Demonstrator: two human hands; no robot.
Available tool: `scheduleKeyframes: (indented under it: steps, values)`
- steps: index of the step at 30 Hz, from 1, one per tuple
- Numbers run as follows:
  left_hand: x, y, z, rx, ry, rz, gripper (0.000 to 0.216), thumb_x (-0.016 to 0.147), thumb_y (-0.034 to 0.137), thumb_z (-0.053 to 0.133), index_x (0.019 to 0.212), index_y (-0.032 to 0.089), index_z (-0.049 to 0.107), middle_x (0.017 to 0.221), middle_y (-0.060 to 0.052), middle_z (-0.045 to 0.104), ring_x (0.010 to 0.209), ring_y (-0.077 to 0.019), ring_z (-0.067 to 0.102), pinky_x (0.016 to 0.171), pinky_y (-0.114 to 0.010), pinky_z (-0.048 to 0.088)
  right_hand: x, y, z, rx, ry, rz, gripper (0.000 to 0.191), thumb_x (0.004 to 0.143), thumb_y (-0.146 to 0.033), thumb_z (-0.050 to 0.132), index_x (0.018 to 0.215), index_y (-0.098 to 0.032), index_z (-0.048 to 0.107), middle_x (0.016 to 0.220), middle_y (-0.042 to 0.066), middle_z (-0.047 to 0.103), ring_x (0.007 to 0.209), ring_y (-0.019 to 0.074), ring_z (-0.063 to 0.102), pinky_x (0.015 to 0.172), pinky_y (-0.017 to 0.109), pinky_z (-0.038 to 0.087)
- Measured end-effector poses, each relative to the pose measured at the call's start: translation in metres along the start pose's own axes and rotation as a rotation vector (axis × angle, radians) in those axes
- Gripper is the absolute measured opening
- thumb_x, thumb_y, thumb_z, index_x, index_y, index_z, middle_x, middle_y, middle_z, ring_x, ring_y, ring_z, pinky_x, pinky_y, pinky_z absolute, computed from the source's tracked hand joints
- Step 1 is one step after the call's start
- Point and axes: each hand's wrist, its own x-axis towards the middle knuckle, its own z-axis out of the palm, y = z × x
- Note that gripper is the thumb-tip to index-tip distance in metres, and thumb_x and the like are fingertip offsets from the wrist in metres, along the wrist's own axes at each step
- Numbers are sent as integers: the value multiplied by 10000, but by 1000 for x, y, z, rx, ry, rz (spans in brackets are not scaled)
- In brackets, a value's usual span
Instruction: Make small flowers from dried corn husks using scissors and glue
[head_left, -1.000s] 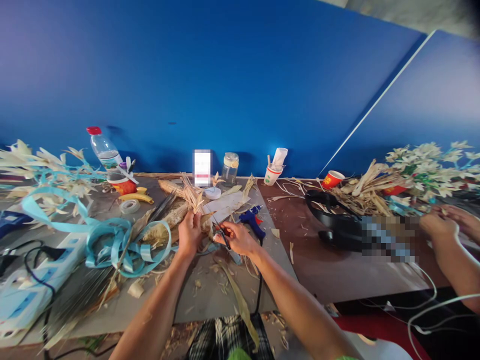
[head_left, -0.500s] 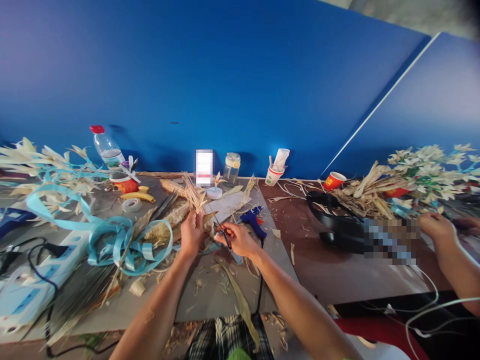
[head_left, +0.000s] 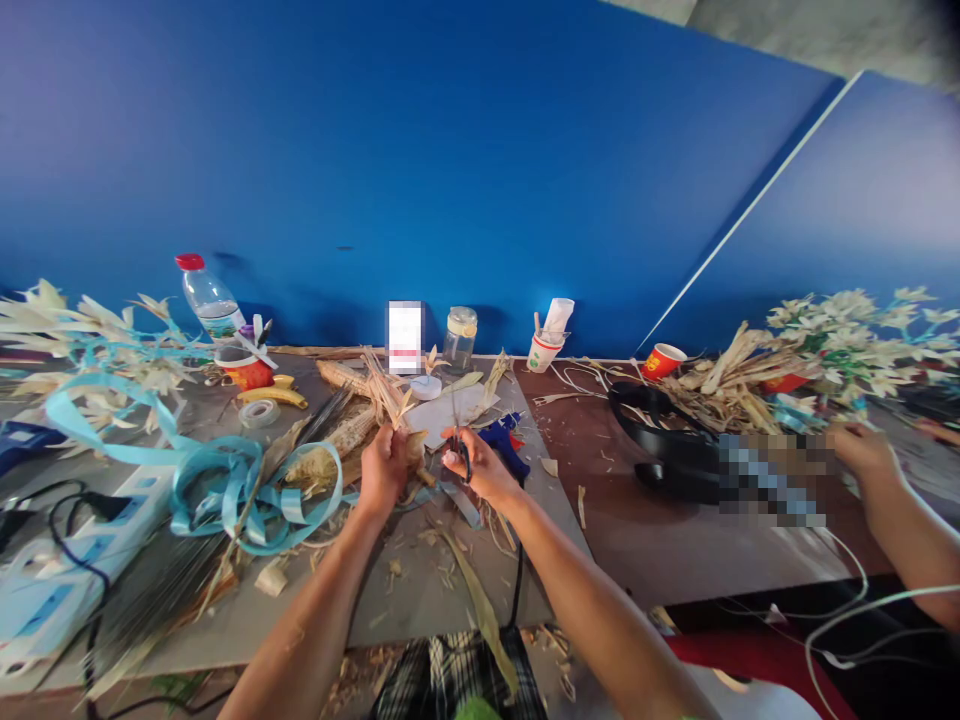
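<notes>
As we judge it, shaping is partway along: pale husk flowers [head_left: 52,315] on turquoise stems look made up at our left, while loose husk scraps lie about, unshaped. Our left hand [head_left: 384,472] pinches what seems the base of a dried-husk bundle [head_left: 386,395] at mid-table; our right hand [head_left: 484,472] grips scissors [head_left: 465,462], blades pointing away, apart from it. Around us the grey worktop [head_left: 390,610] carries clippings, tangled turquoise ribbon [head_left: 259,500], corn cobs [head_left: 345,376] and a blue glue gun [head_left: 506,445]. A blue partition wall [head_left: 450,150] stands behind; another person's hand [head_left: 862,460] shows at far right.
</notes>
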Motion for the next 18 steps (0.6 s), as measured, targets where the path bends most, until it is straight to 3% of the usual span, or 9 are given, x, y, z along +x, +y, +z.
scheduleKeyframes:
  steps: [6, 13, 18]
  values:
    - [-7, 8, 5, -31, -112, 44, 269, 836, 368, 387, 636, 193, 427, 515, 28, 451, 503, -110, 398, 501, -222, 282, 6, 3, 5, 270, 135, 1, 434, 608, -331, 706, 975, -212, 508, 785, -11, 560, 659, 113, 505, 584, 224, 388]
    - [-13, 12, 7, -34, -233, 107, 302, 837, 392, 387, 609, 195, 368, 491, 43, 401, 474, -92, 355, 477, -213, 242, 5, 2, 3, 127, 188, -17, 369, 588, -261, 696, 910, -201, 525, 713, -25, 555, 633, 117, 505, 575, 232, 396]
    - [-15, 12, 9, -154, -281, 66, 317, 836, 416, 417, 618, 188, 386, 497, 49, 396, 470, -86, 389, 461, -198, 261, 7, 5, 1, 169, 231, -24, 341, 597, -274, 690, 883, -193, 523, 619, -49, 515, 572, 111, 497, 555, 234, 390]
